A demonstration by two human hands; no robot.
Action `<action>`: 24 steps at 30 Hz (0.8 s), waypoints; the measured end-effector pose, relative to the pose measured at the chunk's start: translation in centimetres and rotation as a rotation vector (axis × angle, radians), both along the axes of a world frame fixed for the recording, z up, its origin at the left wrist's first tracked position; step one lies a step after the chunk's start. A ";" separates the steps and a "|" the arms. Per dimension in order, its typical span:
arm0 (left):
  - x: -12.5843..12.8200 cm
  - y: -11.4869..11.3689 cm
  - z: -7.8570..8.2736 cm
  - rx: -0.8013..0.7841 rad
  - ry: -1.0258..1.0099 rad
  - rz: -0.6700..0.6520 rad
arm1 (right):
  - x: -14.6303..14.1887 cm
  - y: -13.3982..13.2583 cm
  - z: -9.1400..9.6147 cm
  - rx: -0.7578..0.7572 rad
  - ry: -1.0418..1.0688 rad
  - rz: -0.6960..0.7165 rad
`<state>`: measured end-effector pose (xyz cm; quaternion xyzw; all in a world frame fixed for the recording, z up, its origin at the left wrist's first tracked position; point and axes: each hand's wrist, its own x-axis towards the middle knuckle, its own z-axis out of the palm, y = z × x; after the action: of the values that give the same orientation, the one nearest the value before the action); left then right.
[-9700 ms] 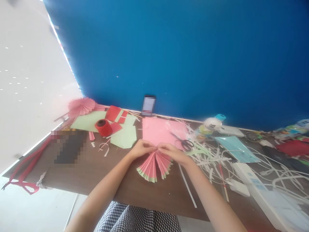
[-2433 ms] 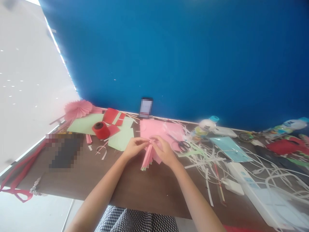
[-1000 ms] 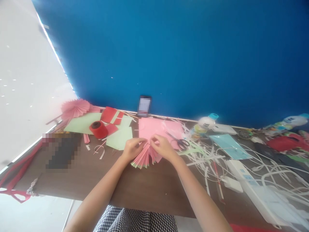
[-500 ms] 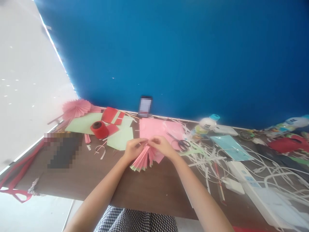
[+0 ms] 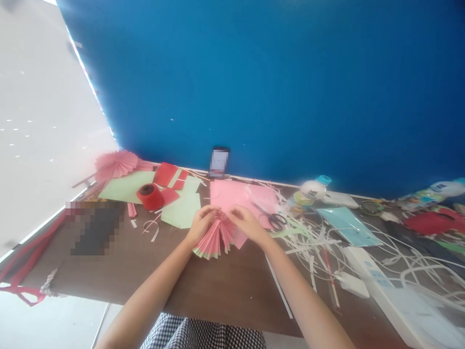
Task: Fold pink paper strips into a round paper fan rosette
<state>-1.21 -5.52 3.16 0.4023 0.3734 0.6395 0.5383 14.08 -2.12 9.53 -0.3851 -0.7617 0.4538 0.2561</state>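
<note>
Between my two hands is a pleated paper fan [image 5: 215, 238], pink with pale green tips, its folds spread downward toward me. My left hand [image 5: 202, 224] is closed on the upper left of the fan near its gathered top. On the other side, my right hand [image 5: 244, 222] pinches the fan's upper right, fingers bent. The exact fingertip grip is partly hidden by the hands and blur. Behind the hands lies a pink paper sheet [image 5: 240, 194]. Dark-handled scissors [image 5: 276, 221] rest on that sheet's right edge.
A red thread spool [image 5: 150, 196] stands among green paper [image 5: 181, 212] on the left, near a finished-looking pink pleated rosette [image 5: 116, 165]. To the right are paper scraps [image 5: 301, 232], a bottle [image 5: 308, 193], a power strip [image 5: 378, 281] and tangled cables. A phone [image 5: 219, 162] leans against the blue wall.
The fan's pleats have spread wider between my hands. My hands have moved slightly apart at the fan's top. The camera view has shifted a little.
</note>
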 end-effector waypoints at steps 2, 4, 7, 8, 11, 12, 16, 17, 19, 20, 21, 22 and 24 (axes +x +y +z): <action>-0.1 0.0 -0.1 0.011 0.017 -0.002 | -0.1 0.0 -0.2 0.004 -0.002 -0.022; -0.1 -0.1 -0.1 0.042 0.061 -0.004 | -0.1 0.1 -0.4 0.021 -0.003 -0.033; -0.1 -0.2 0.0 0.078 0.116 -0.010 | 0.0 0.2 -0.6 0.038 -0.012 -0.015; -0.1 -0.2 0.1 0.082 0.122 -0.007 | 0.0 0.2 -0.6 0.040 -0.013 -0.005; 0.0 -0.2 0.1 0.092 0.109 0.008 | 0.2 0.0 -0.7 0.048 0.002 0.003; 0.1 -0.2 0.2 0.096 0.102 0.012 | 0.2 -0.1 -0.7 0.050 0.016 0.000; 0.3 -0.3 0.2 0.100 0.085 0.014 | 0.3 -0.4 -1.0 0.039 0.099 -0.004; 0.3 -0.4 0.1 0.098 0.083 0.016 | 0.4 -0.5 -1.2 0.036 0.117 0.002; 0.4 -0.4 0.1 0.096 0.082 0.020 | 0.3 -0.7 -1.5 0.041 0.137 0.007; 0.5 -0.4 0.0 0.096 0.086 0.023 | 0.3 -0.8 -1.6 0.049 0.140 0.002; 0.6 -0.4 0.0 0.095 0.091 0.027 | 0.2 -0.9 -1.8 0.062 0.140 -0.008; 0.6 -0.3 -0.1 0.094 0.099 0.032 | 0.2 -1.0 -1.9 0.078 0.141 -0.019; 0.8 -0.3 -0.2 0.095 0.127 0.043 | 0.0 -1.3 -2.2 0.125 0.135 -0.051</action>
<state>-0.44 -5.84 3.00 0.4590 0.3847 0.6411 0.4799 14.12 -3.45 7.31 -0.3564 -0.7594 0.4236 0.3419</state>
